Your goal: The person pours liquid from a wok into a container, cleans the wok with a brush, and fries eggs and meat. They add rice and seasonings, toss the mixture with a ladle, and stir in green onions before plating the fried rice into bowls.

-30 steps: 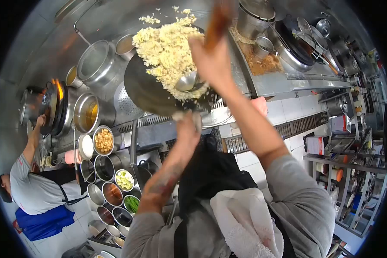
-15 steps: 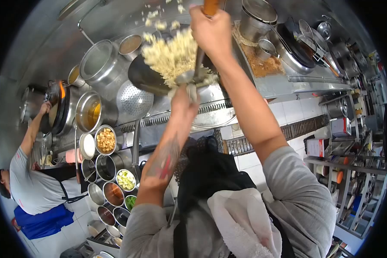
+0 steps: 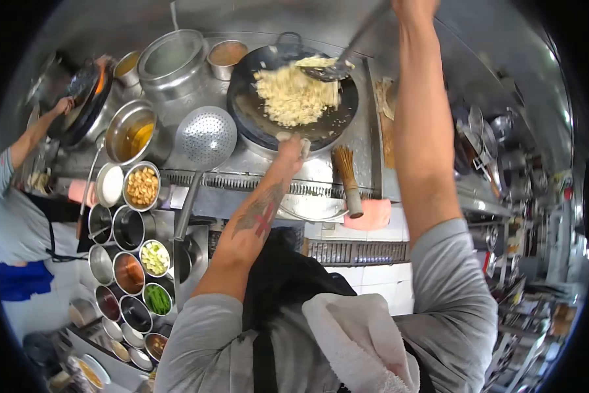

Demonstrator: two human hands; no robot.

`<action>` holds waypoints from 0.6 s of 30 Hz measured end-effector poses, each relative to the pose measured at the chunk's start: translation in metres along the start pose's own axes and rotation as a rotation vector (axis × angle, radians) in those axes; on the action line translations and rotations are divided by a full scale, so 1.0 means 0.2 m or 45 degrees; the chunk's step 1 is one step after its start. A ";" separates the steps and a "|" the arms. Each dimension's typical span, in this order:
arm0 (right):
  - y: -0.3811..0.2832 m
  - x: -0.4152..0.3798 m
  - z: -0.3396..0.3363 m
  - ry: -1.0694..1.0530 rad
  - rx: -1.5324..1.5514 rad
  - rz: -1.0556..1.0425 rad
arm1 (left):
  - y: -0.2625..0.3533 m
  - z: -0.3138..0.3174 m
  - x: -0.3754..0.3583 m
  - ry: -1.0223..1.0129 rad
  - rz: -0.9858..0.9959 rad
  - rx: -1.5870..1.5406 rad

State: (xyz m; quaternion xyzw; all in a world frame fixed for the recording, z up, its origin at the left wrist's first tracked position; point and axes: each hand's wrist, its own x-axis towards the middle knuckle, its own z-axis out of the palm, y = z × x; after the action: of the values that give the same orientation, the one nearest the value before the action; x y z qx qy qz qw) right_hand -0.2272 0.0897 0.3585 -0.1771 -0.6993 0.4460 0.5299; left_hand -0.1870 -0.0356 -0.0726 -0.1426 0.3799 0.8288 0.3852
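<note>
Head view looks down on a steel cooking range (image 3: 320, 171) in a crowded kitchen. A black wok (image 3: 293, 98) sits on the burner, with a mound of fried rice (image 3: 294, 97) in its middle. The left hand (image 3: 290, 147) is closed around the wok's near handle at the rim. The right hand (image 3: 413, 8) is raised at the top edge of the frame, gripping the long handle of a ladle (image 3: 327, 71) whose bowl rests on the far right side of the rice. Left of the wok lies a perforated skimmer (image 3: 206, 137), beside a pot of oil (image 3: 132, 136). A bamboo brush (image 3: 347, 177) stands just right of the left hand, above a pink cloth (image 3: 368, 215). Small seasoning bowls (image 3: 137, 252) cluster at lower left. A co-worker in a grey shirt (image 3: 9, 216) tends another flaming wok (image 3: 85, 95) at far left. Shelves of pans (image 3: 504, 150) fill the right.
</note>
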 end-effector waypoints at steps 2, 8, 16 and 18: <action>0.36 -0.12 0.04 0.057 -0.010 -0.038 | 0.06 -0.04 0.00 -0.006 -0.022 0.075; 0.81 -0.24 0.09 -0.096 -0.242 0.158 | 0.23 -0.54 -0.64 -0.282 0.060 0.244; 0.90 -0.27 0.12 -0.132 0.145 0.189 | 0.38 -1.09 -1.29 0.100 0.052 0.446; 0.88 -0.25 0.21 -0.229 0.000 -0.015 | 0.27 -1.39 -1.34 0.204 0.127 0.678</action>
State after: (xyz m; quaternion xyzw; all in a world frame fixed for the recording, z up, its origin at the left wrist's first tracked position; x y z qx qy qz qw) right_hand -0.2858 0.1314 0.1848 -0.1321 -0.7450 0.4572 0.4675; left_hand -0.0644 -0.4051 -0.0891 -0.0825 0.6200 0.7040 0.3365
